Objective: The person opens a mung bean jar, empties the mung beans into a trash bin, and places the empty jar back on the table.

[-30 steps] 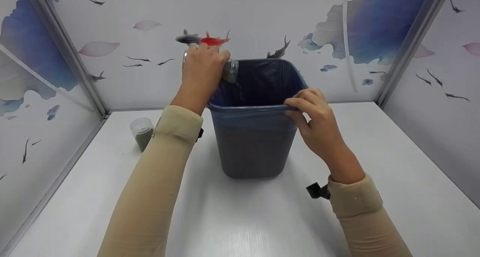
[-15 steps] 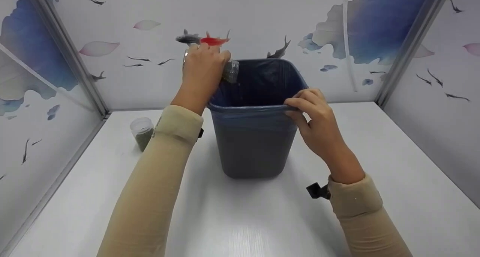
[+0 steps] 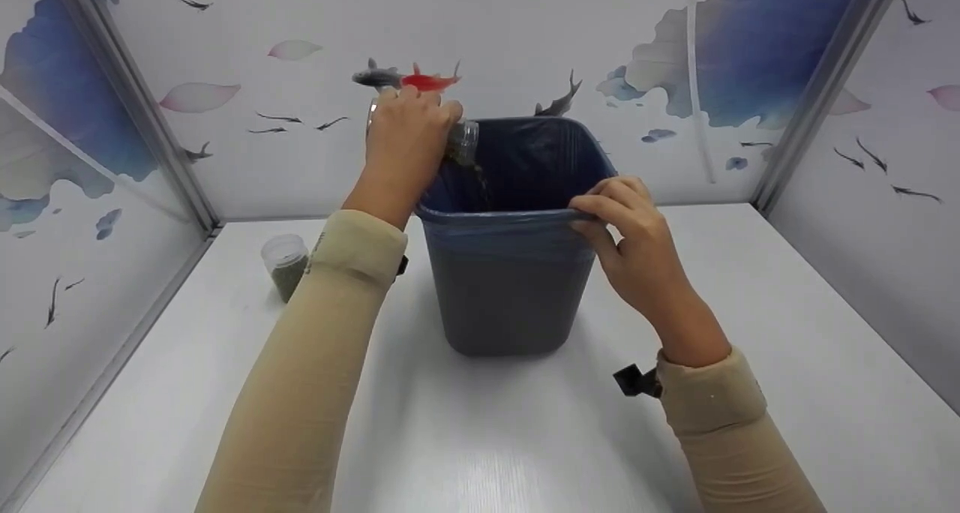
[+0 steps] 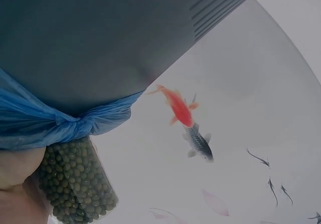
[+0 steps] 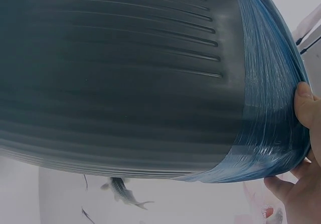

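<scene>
My left hand [image 3: 405, 134] grips a clear plastic jar [image 3: 463, 142] tipped on its side, its mouth over the left part of a grey trash bin [image 3: 510, 295]. Green mung beans [image 4: 75, 179] fill the jar's visible part in the left wrist view. In the head view a thin stream of beans [image 3: 482, 185] falls from the mouth into the bin. A blue bag [image 5: 268, 98] lines the bin and folds over its rim; near the left hand it is bunched. My right hand [image 3: 634, 243] pinches the lined rim at the near right corner, thumb outside.
A second clear jar [image 3: 285, 269], holding greenish contents, stands on the white table [image 3: 480, 438] at the left, partly behind the left sleeve [image 3: 300, 355]. White panels [image 3: 292, 160] printed with fish and leaves enclose the back and sides.
The falling stream of beans is more visible now than half a second ago. Both hands, the jar and the bin keep nearly the same places.
</scene>
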`<action>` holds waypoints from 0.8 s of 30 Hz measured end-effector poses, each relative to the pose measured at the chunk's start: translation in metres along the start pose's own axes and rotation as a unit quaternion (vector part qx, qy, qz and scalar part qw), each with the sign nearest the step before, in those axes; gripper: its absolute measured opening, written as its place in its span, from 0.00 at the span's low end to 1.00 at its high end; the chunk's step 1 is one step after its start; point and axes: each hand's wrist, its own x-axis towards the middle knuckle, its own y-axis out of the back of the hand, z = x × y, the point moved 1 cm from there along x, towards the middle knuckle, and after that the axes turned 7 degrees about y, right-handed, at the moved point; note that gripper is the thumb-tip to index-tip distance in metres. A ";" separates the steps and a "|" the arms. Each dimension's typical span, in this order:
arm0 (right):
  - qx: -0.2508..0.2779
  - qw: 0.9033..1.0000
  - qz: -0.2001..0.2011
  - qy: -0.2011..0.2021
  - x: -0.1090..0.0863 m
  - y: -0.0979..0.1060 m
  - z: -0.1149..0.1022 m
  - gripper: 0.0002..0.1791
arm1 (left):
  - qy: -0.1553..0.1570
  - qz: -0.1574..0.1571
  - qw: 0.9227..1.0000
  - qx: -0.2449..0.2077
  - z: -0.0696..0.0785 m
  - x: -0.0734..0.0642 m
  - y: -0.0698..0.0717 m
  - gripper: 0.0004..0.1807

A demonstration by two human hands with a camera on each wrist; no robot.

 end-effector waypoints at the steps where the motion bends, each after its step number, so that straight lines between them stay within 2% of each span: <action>1: 0.000 1.000 0.000 0.000 0.000 0.000 0.000 0.08 | 0.000 0.000 1.000 -0.002 0.000 0.000 0.000 0.15; 24: -0.008 1.000 -0.001 -0.006 0.000 -0.002 -0.001 0.08 | -0.007 0.002 1.000 -0.012 -0.002 0.002 -0.002 0.15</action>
